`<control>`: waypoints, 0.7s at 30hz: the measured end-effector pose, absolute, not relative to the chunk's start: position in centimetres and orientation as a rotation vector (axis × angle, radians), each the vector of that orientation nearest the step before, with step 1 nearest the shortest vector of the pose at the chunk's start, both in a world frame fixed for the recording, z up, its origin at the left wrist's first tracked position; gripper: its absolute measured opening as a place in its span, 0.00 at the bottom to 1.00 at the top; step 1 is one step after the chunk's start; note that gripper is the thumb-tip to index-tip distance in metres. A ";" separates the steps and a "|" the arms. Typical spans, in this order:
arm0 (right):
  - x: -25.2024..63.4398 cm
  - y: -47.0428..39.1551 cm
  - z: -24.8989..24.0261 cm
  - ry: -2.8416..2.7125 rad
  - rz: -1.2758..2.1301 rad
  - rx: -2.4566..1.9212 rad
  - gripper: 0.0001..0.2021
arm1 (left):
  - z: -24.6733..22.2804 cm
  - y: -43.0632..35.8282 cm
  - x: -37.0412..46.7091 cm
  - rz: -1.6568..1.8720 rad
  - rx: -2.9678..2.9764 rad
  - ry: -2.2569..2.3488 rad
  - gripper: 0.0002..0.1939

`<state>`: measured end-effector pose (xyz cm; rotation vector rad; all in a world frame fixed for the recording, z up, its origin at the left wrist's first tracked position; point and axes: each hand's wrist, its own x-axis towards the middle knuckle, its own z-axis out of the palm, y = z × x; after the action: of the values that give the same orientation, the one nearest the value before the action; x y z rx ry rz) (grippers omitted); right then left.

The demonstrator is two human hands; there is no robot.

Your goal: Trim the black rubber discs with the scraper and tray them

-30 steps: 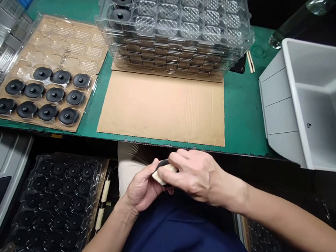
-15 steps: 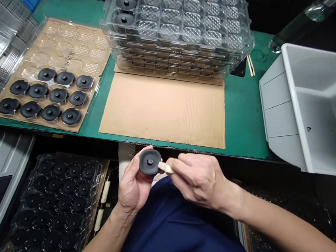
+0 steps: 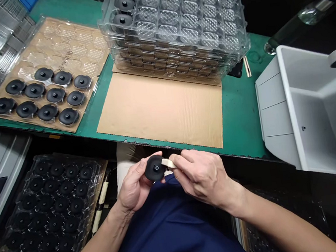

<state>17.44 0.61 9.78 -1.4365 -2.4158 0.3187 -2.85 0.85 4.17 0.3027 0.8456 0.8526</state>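
Note:
Between the thumb and fingers of my left hand (image 3: 136, 185) is a round black dished part (image 3: 154, 169) with a small raised post at its centre. Its dished face is turned up toward me. My right hand (image 3: 202, 174) pinches a short tool wrapped in cream-coloured tape (image 3: 168, 163). The tool's pale tip meets the right rim of the black part; the blade or edge, if any, cannot be made out. Both hands are just in front of the table edge, above my dark blue clothing.
A clear tray (image 3: 73, 68) with several black parts lies at the left of the green table (image 3: 239, 111). Stacked clear trays (image 3: 176, 40) stand behind a cardboard sheet (image 3: 159, 106). A white bin (image 3: 289, 108) is at the right. Another filled tray (image 3: 49, 212) sits lower left.
The black part has shifted slightly right and been tilted and turned in my left hand. The taped tool has moved a little up and right along its rim.

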 end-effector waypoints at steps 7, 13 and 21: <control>17.4 1.9 10.5 -2.608 0.246 -1.200 0.12 | 3.7 1.1 -2.8 0.658 0.224 0.744 0.19; 16.8 2.7 10.8 -2.662 0.194 -0.963 0.09 | 4.2 1.1 -2.4 0.663 0.118 0.683 0.20; 17.1 1.5 9.6 -2.404 0.427 -1.426 0.12 | 4.4 1.6 -3.5 0.867 0.229 0.799 0.21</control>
<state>17.10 1.53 9.63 -1.4261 -2.4035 0.4273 -3.50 1.65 4.39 0.2294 0.7995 0.8674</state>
